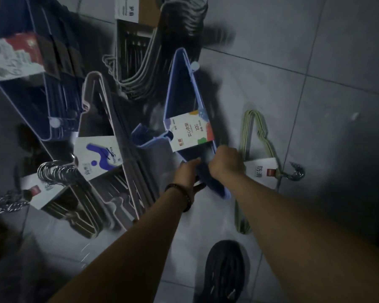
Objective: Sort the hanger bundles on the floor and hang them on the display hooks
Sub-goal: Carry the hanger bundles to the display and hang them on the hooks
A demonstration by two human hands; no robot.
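Observation:
A blue hanger bundle [184,99] with a white colourful label lies on the tiled floor at the centre. My right hand [227,164] grips its near corner from the right. My left hand [187,173] holds the same corner from the left, its fingers partly hidden under the bundle. A pale green hanger bundle [253,132] with a white label and a metal hook lies just right of my right hand. A pink-edged bundle [118,149] with a blue-and-white label lies to the left.
More bundles crowd the left: dark blue ones [42,95], grey ones [144,68] by a cardboard box [140,9], and chrome-hooked ones [55,173]. My dark shoe [225,274] stands on the floor [315,84] at the bottom centre.

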